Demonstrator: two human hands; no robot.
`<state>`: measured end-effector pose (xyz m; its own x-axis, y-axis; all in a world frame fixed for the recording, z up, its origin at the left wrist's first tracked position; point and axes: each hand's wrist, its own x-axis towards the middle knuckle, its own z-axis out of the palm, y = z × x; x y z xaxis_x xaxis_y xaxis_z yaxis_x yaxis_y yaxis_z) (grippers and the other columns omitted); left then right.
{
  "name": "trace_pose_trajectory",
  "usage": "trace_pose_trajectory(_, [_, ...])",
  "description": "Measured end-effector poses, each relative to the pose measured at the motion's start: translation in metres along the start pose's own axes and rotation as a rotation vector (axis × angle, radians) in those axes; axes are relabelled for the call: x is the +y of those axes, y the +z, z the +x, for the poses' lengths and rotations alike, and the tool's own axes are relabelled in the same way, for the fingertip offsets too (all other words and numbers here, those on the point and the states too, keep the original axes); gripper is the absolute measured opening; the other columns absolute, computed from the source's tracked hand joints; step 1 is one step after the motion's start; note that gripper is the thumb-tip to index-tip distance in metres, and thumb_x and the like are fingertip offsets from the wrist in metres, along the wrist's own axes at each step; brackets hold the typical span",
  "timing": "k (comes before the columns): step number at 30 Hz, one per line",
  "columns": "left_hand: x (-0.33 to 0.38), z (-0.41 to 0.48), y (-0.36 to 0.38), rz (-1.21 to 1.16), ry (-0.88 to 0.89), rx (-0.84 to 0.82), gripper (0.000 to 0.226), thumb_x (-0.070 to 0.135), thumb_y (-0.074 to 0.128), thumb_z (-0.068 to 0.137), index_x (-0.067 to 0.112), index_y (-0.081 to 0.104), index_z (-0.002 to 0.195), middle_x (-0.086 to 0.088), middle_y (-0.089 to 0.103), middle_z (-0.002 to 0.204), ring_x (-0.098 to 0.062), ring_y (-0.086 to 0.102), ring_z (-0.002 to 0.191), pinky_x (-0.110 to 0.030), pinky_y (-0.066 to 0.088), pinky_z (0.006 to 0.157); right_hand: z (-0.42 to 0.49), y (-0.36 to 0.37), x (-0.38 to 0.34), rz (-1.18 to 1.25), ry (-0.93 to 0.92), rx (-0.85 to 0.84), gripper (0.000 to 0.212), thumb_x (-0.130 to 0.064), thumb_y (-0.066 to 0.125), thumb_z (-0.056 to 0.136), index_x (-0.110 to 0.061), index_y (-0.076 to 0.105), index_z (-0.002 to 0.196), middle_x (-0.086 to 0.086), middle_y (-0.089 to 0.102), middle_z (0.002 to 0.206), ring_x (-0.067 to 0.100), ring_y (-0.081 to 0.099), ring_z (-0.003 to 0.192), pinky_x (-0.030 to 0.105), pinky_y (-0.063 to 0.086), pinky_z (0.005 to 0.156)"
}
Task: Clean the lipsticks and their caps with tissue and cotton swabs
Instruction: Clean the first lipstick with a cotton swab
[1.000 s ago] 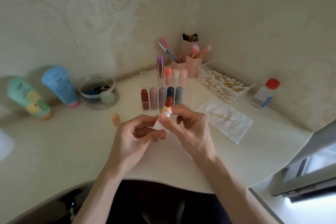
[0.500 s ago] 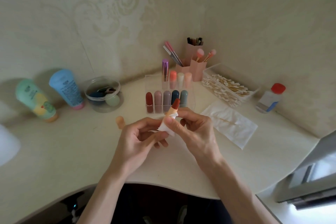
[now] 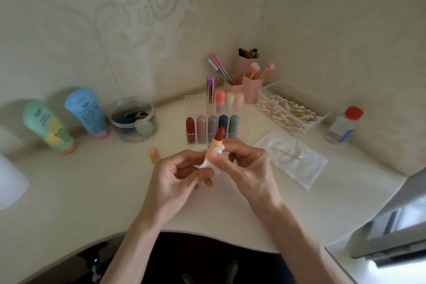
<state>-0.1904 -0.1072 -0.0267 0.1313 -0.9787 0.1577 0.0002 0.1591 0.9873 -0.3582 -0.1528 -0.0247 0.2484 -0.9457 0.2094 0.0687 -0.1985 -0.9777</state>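
An uncapped lipstick (image 3: pixel 216 139) with a peach tube and a dark red tip stands tilted between both hands. My left hand (image 3: pixel 177 176) holds its lower end. My right hand (image 3: pixel 244 163) pinches a small white tissue piece (image 3: pixel 211 160) around the tube with thumb and fingers. Its peach cap (image 3: pixel 154 154) stands on the table just left of my hands. A clear organiser (image 3: pixel 214 120) behind holds several capped lipsticks. A spread tissue (image 3: pixel 291 158) with a cotton swab on it lies to the right.
A clear box of cotton swabs (image 3: pixel 289 113) and a red-capped bottle (image 3: pixel 344 125) stand at the right. Pink brush holders (image 3: pixel 247 85) stand in the corner. A round clear jar (image 3: pixel 133 120) and two tubes (image 3: pixel 86 114) are at the left. A mirror edge shows at lower right.
The view has shifted a little. Both hands keep the lipstick and tissue in the same hold, with only slight finger movement on the tube.
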Motion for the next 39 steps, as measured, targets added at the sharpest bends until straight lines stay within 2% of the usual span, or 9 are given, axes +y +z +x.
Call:
trace_pose_trajectory(3, [-0.002,0.0,-0.002,-0.043,0.002,-0.061,0.017,0.014,0.08,0.075,0.015,0.081,0.093,-0.009,0.072,0.066,-0.019,0.064,0.053,-0.024,0.05,0.055,-0.001,-0.005,0.002,0.095,0.021,-0.024,0.028,-0.03,0.084,0.085,-0.004,0.082,0.093,0.008,0.078,0.11,0.033,0.071,0.105,0.064,0.046,0.102])
trace_pose_trajectory(7, [-0.003,-0.002,-0.002,-0.085,-0.009,-0.098,0.016,0.01,0.079,0.076,0.02,0.082,0.088,-0.011,0.072,0.067,-0.02,0.062,0.052,-0.026,0.051,0.055,-0.001,-0.007,0.002,0.177,0.065,-0.02,0.028,-0.022,0.08,0.087,0.006,0.078,0.092,0.022,0.074,0.108,0.047,0.068,0.106,0.063,0.047,0.104])
trace_pose_trajectory(12, [0.0,-0.004,-0.003,-0.116,-0.016,-0.142,0.02,0.008,0.07,0.087,0.007,0.075,0.107,-0.013,0.079,0.095,-0.028,0.071,0.059,-0.027,0.047,0.05,0.0,-0.007,0.0,0.193,0.056,-0.007,0.022,-0.023,0.078,0.089,-0.001,0.078,0.088,0.012,0.073,0.097,0.025,0.066,0.095,0.045,0.05,0.097])
trace_pose_trajectory(17, [0.001,-0.003,-0.005,-0.096,0.002,-0.149,0.03,0.01,0.059,0.098,0.003,0.061,0.127,-0.014,0.077,0.112,-0.034,0.074,0.071,-0.028,0.042,0.053,-0.002,-0.012,-0.002,0.218,0.051,0.124,0.021,-0.026,0.076,0.09,-0.005,0.079,0.088,0.013,0.073,0.09,0.023,0.062,0.088,0.039,0.047,0.088])
trace_pose_trajectory(20, [-0.002,-0.001,-0.004,-0.054,-0.001,-0.062,0.024,0.012,0.06,0.1,0.003,0.059,0.123,-0.01,0.077,0.114,-0.035,0.075,0.081,-0.026,0.043,0.056,-0.002,-0.017,-0.002,0.148,0.04,0.245,0.021,-0.032,0.078,0.092,-0.012,0.08,0.091,0.008,0.073,0.087,0.021,0.058,0.082,0.038,0.043,0.079])
trace_pose_trajectory(23, [-0.003,0.001,-0.004,0.054,0.009,0.027,0.023,0.018,0.07,0.094,0.009,0.067,0.115,0.0,0.078,0.102,-0.016,0.073,0.085,-0.013,0.047,0.068,-0.001,-0.024,-0.003,0.065,-0.002,0.32,0.016,-0.026,0.074,0.097,-0.011,0.079,0.095,0.001,0.077,0.089,0.007,0.065,0.082,0.022,0.048,0.076])
trace_pose_trajectory(32, [-0.011,0.01,-0.008,0.481,0.003,0.201,0.015,0.025,0.083,0.087,0.029,0.075,0.099,0.023,0.073,0.091,-0.004,0.061,0.059,-0.015,0.043,0.061,0.003,-0.027,0.001,-0.175,0.023,0.285,0.024,-0.028,0.06,0.106,-0.016,0.078,0.095,-0.003,0.054,0.062,0.006,0.046,0.061,0.018,0.035,0.056])
trace_pose_trajectory(36, [-0.018,0.011,-0.007,0.618,0.034,0.266,0.012,0.031,0.082,0.086,0.033,0.074,0.095,0.02,0.073,0.086,-0.008,0.063,0.061,-0.027,0.05,0.066,0.003,-0.027,0.009,-0.185,0.096,0.166,0.039,-0.038,0.05,0.111,-0.006,0.071,0.101,-0.007,0.04,0.068,0.01,0.037,0.065,0.027,0.029,0.06])
trace_pose_trajectory(39, [-0.021,0.014,-0.005,0.709,0.096,0.311,0.008,0.035,0.079,0.088,0.032,0.073,0.091,0.019,0.073,0.081,-0.006,0.063,0.064,-0.015,0.042,0.069,0.004,-0.026,0.008,-0.177,0.166,0.166,0.027,-0.026,0.054,0.109,-0.024,0.075,0.126,-0.016,0.066,0.095,0.0,0.059,0.091,0.019,0.043,0.085])
